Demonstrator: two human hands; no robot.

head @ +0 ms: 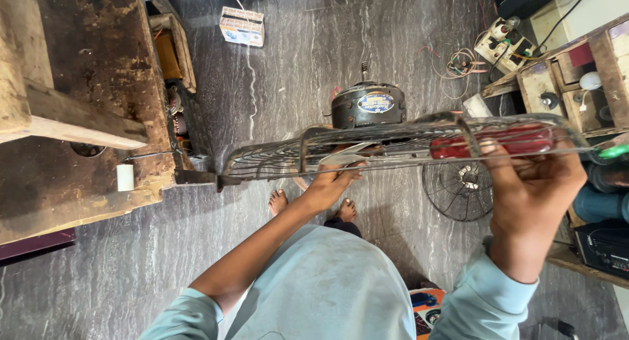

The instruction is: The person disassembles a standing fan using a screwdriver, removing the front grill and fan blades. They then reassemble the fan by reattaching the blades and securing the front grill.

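Head view: the person is standing over a grey marbled floor (288, 71), holding a fan edge-on near the middle of the frame. The wire guard (393, 143) is stretching from nine o'clock to three o'clock as a thin, flat band, with the black motor (367, 105) sitting against its far side at twelve o'clock.

The left hand (331, 183) is reaching up under the guard near its centre, fingers curling narrowly around the wires; whether the grip is firm, I cannot tell. The right hand (534, 183) is closing over the guard's rim at three o'clock, fingers wrapping a red-handled tool (517, 142) against the wires.

The guard's left tip is ending just beside the edge of a worn wooden bench (85, 84) at nine o'clock. A second guard (458, 192) is lying on the floor at four o'clock, below the held one. Wooden shelves (576, 78) are crowding the two o'clock corner. Bare floor is lying open toward twelve o'clock, up to a small box (242, 25).
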